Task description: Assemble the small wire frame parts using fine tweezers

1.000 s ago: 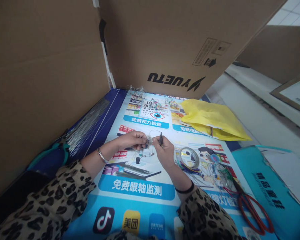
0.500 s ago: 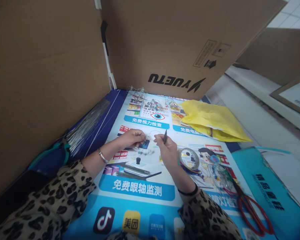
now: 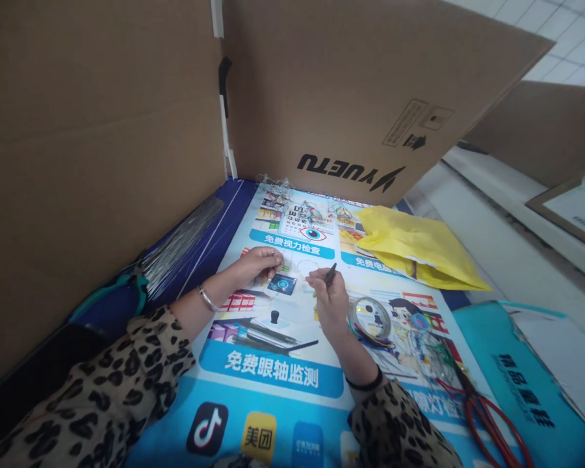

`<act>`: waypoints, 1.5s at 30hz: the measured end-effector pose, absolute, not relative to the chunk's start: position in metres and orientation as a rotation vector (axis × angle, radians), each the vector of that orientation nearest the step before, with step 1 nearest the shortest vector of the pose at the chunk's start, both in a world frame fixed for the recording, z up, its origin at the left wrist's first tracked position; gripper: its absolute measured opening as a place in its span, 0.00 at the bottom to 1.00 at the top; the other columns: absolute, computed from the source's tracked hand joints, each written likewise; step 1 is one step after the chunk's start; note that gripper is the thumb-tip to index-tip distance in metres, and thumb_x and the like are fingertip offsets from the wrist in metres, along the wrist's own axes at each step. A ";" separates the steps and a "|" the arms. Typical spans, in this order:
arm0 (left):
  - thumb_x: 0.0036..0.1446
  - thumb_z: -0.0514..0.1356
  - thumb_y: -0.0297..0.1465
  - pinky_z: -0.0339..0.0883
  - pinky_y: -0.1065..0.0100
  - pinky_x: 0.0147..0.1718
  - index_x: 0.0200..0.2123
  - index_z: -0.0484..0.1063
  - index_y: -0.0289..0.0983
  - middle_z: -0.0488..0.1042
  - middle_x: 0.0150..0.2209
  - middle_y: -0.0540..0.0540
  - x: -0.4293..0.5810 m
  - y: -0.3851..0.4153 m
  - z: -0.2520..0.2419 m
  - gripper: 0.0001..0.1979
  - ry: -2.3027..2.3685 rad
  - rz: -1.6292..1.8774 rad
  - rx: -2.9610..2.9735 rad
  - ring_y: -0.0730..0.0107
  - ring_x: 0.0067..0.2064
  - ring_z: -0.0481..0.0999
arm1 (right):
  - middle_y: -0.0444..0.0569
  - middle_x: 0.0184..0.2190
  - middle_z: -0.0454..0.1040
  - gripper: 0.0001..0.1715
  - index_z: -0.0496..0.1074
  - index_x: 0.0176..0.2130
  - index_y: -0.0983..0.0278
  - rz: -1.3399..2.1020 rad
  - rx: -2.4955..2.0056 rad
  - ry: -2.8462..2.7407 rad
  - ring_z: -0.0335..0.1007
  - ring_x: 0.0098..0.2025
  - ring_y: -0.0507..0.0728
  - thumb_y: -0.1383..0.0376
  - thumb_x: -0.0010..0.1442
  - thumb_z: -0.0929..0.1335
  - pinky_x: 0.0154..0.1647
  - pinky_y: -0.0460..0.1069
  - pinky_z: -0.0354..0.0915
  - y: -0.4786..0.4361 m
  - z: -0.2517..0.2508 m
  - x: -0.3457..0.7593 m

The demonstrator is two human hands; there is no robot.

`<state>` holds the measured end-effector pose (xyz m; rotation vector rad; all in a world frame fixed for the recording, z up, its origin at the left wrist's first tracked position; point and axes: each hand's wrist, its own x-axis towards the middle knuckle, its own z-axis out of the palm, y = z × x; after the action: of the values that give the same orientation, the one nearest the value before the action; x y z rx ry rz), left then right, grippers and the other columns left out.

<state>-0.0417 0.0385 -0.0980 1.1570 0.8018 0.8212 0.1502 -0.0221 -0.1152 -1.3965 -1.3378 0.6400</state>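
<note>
My left hand (image 3: 258, 268) is closed in a pinch on a thin, clear or silvery wire, hard to see against the printed sheet. Across from it, my right hand (image 3: 329, 300) has its fingers curled round a slim dark tool (image 3: 330, 274) whose pointed end sticks up; its exact kind is hidden. A fine wire loop (image 3: 307, 265) arcs out at the right fingertips. Both hands hover over the printed poster (image 3: 277, 422), a small gap between them. Just right of my right wrist lies a clear roll (image 3: 372, 318) with coloured strands.
Red-handled scissors (image 3: 492, 416) lie at the right beside tangled wire (image 3: 441, 357). A yellow pouch (image 3: 419, 250) and a teal packet (image 3: 526, 383) rest there too. Straight wires (image 3: 182, 240) and teal-handled pliers (image 3: 112, 299) are at left. Cardboard walls (image 3: 361, 84) stand behind.
The hands have drawn slightly apart, and the beaded strand hanging below them is no longer clearly visible. My view has shifted a little, moving the scene down and right.
</note>
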 end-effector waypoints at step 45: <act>0.50 0.57 0.32 0.52 0.78 0.16 0.26 0.65 0.33 0.64 0.17 0.54 -0.036 0.033 -0.098 0.07 0.832 0.599 1.477 0.83 0.16 0.58 | 0.51 0.31 0.64 0.15 0.69 0.38 0.62 -0.570 -1.598 -2.404 0.53 0.36 0.58 0.55 0.57 0.63 0.35 0.51 0.47 -0.016 -0.092 0.167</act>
<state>-0.0362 0.0335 -0.0979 1.4767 0.8319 0.5989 0.1672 -0.0158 -0.0916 -1.5981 -2.4037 -0.5703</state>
